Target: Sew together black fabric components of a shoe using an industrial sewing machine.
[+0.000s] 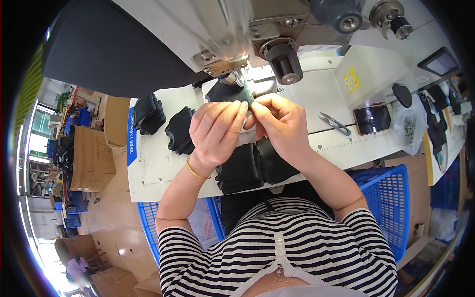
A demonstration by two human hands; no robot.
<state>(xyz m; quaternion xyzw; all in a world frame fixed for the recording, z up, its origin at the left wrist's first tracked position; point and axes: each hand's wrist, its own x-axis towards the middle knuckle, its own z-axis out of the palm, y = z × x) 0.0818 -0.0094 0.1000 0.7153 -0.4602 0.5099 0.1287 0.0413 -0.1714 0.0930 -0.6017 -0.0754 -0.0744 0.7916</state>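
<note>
My left hand [215,129] and my right hand [281,124] meet in front of the sewing machine's needle area [234,76]. Both are closed, thumb and fingertips pinching the near edge of a black fabric piece [225,92] with a grey-green strip [248,91] along its side. The far part of that piece reaches under the machine head. Just below my hands, two stacks of folded black fabric pieces [239,171] [277,162] lie at the table's front edge. My fingers hide the exact spot where the cloth is gripped.
More black fabric stacks [148,114] [181,129] sit on the white table [156,166] to the left. Thread snips [336,123], a phone [372,120] and a clear plastic bag [409,129] lie right. Blue plastic crates [393,208] [149,218] stand below. Cardboard boxes [92,157] are on the floor.
</note>
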